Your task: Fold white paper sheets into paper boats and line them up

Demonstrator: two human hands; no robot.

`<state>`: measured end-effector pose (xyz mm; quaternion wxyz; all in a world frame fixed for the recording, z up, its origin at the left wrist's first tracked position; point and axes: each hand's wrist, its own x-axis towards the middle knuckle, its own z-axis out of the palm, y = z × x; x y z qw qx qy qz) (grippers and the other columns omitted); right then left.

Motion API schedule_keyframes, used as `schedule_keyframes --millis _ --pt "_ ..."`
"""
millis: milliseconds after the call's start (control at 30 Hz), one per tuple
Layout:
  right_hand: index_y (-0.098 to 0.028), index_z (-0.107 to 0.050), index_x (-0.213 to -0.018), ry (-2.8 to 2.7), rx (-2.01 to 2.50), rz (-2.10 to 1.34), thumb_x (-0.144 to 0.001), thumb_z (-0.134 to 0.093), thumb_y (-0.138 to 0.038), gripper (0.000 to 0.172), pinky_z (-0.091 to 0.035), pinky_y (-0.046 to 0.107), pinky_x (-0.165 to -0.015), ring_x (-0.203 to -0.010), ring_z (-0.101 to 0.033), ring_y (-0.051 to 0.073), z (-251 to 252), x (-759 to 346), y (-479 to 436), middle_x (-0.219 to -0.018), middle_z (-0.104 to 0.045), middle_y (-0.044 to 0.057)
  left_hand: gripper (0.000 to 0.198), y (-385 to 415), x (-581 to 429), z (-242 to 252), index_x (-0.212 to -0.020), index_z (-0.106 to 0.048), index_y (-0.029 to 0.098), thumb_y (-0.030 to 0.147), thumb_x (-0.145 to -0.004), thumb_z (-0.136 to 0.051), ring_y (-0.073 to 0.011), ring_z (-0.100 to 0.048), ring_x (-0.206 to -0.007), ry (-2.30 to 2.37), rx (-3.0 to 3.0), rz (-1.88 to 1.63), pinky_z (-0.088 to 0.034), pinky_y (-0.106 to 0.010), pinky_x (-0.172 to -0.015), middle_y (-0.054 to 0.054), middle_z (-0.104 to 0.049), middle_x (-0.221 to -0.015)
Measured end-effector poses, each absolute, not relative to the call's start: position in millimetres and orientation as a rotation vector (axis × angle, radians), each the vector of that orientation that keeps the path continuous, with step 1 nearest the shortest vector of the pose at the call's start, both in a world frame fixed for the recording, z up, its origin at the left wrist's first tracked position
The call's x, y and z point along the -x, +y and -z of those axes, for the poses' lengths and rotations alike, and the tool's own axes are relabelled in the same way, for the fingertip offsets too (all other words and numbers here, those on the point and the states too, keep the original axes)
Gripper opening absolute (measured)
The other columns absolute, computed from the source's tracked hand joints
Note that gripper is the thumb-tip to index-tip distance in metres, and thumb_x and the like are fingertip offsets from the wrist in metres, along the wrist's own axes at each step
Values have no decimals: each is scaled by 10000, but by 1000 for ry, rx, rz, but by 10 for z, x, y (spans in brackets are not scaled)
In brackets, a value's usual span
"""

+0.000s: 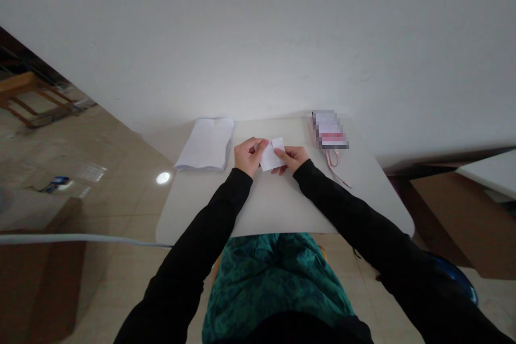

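while your left hand [246, 156] pinches one edge and your right hand [295, 157] grips the other, the small folded white paper [271, 160] sits between them over the tabletop [278, 207], equally near both.

Table [278, 207] stands frame centre, wall [250, 43] behind. Paper stack [206, 144] on its upper left, blurred item [329, 130] upper right; held sheet [271, 159] between.

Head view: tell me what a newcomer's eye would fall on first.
Probably the small paper, held between the left hand and the right hand over the white table. Next, likely the green garment on the lap, below the table's near edge, and the paper stack at the table's far left.
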<state>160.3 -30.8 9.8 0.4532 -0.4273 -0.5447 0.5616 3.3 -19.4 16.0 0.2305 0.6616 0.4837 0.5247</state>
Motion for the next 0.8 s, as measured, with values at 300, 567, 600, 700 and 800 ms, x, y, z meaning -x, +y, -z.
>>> schedule_keyframes --millis 300,567,600,700,800 --pt "-171 -561 -566 -1628 1120 -1409 -702 -656 -586 447 -282 200 -231 -238 -461 103 -85 -1742 -255 -361 -528 -50 325 -189 -15 -183 -727 -690 163 462 -818 -599 -87 -433 -518 1159 -2039 -1184 -335 -229 -506 25 -561 -580" --pt "-175 -505 -512 -1323 968 -1428 -714 -614 -641 520 -259 198 -254 -258 -459 91 -137 -1683 -278 -368 -513 -27 390 -214 -4 -224 -700 -615 177 463 -911 -454 -100 -440 -516 1328 -1824 -1395 -324 -239 -487 29 -472 -530" --pt "-172 -507 -507 -1335 988 -1380 -727 -614 -622 512 -244 197 -254 -250 -439 81 -151 -1700 -281 -368 -508 -29 407 -200 4 -222 -664 -584 178 472 -911 -449 -100 -423 -500 1315 -1807 -1369 -317 -241 -477 33 -439 -508" --pt "-158 -576 -553 -1410 1064 -1201 -749 -623 -553 443 -201 203 -258 -236 -361 57 -179 -1760 -268 -359 -469 -52 376 -160 13 -213 -669 -598 175 484 -867 -520 -97 -441 -515 1222 -1789 -1284 -334 -236 -488 30 -491 -545" --pt "-146 -631 -588 -1487 1110 -1025 -718 -654 -506 383 -190 208 -287 -263 -318 47 -178 -1798 -231 -340 -420 -64 299 -148 5 -208 -782 -683 171 465 -787 -634 -104 -501 -566 1185 -1784 -1259 -375 -234 -525 10 -613 -647"
